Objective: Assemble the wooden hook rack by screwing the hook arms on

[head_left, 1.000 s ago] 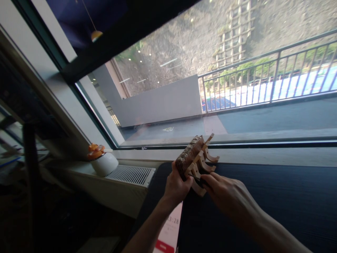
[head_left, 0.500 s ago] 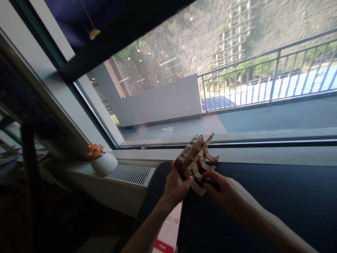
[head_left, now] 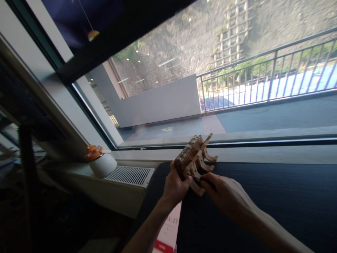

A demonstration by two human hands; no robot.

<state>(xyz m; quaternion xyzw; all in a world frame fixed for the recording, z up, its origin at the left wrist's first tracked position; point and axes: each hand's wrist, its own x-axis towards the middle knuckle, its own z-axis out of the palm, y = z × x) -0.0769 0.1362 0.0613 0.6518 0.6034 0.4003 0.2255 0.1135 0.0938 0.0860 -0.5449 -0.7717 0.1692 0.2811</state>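
Note:
A wooden piece (head_left: 190,151) with a rough, bark-like edge and several pale curved pegs (head_left: 204,165) is tilted above the dark table. My left hand (head_left: 176,187) is closed around its near end, with the thumb by the lowest peg. My right hand (head_left: 223,191) grips the dark handle of a screwdriver (head_left: 210,183). Its thin shaft points left at the near end of the wood, close to my left thumb. Where the tip meets the wood is too small to make out.
Under my left forearm lies a phone (head_left: 170,225) with a lit timer screen, on the dark table (head_left: 276,189). A white pot (head_left: 102,165) with an orange top stands on the ledge left, beside a white vent grille (head_left: 129,175). The window (head_left: 168,88) rises behind.
My right hand has turned slightly around the screwdriver handle. The left hand and the wooden piece stay nearly in place; the whole view has shifted a little.

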